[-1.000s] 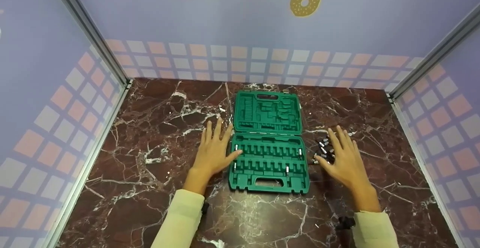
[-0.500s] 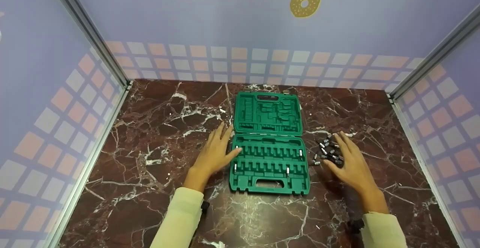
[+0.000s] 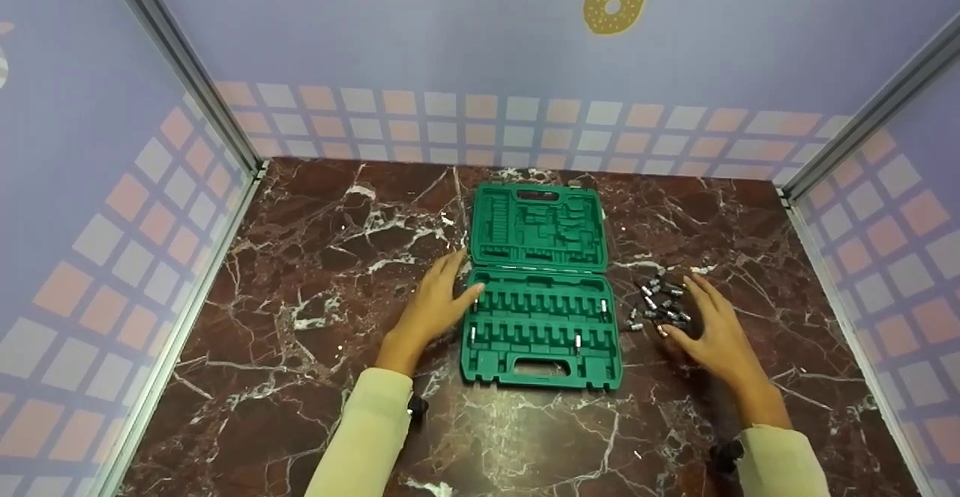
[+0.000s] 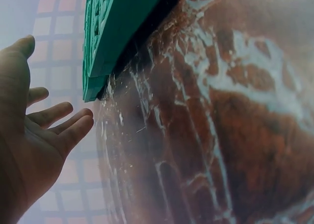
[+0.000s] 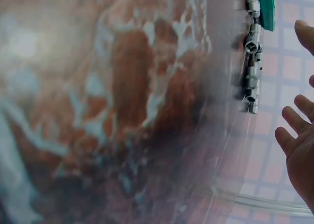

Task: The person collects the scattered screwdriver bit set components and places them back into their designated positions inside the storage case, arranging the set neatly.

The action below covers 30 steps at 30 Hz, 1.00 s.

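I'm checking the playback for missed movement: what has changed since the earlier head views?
The right hand moved backward and to the right, uncovering more of the loose socket pile. The left hand eased slightly backward, its fingers drawing together. No hold was visibly taken or let go. The open green socket case and the four sockets seated in it stayed put.

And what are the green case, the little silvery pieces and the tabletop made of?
The green case looks like hard, semi-matte plastic: its colour is even and its shape looks moulded. The little pieces look like shiny metal, maybe steel: they're silvery with bright glints. The tabletop looks like polished marble, with pale veins and a glossy glare, but could be a printed copy.
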Each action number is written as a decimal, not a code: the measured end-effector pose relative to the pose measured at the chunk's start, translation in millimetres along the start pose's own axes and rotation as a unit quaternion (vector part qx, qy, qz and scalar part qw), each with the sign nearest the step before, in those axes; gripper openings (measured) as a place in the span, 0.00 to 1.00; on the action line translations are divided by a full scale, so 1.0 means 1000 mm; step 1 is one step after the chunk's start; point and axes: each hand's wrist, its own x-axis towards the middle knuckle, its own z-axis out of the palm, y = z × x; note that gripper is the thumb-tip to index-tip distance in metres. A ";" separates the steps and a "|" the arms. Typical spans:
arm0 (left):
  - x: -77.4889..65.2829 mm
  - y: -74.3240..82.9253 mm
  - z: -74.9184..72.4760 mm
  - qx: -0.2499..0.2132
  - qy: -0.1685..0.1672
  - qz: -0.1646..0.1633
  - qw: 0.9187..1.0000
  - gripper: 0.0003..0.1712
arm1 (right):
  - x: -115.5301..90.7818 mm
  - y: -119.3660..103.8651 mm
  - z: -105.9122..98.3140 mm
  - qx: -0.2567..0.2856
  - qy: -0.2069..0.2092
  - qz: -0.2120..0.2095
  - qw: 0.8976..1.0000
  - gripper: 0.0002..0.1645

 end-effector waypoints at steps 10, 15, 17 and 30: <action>0.006 -0.007 0.010 -0.061 0.015 -0.033 0.997 0.42 | -0.008 0.012 -0.001 0.038 -0.002 0.055 0.998 0.45; 0.009 -0.009 0.012 -0.100 0.015 -0.046 0.994 0.41 | -0.011 0.017 -0.004 0.055 -0.011 0.092 0.994 0.40; 0.010 -0.009 0.012 -0.109 0.015 -0.050 0.993 0.40 | -0.012 0.019 -0.004 0.058 -0.012 0.101 0.993 0.37; 0.019 -0.008 0.019 -0.137 0.038 -0.071 0.987 0.33 | -0.005 0.028 -0.004 0.069 -0.026 0.106 0.992 0.27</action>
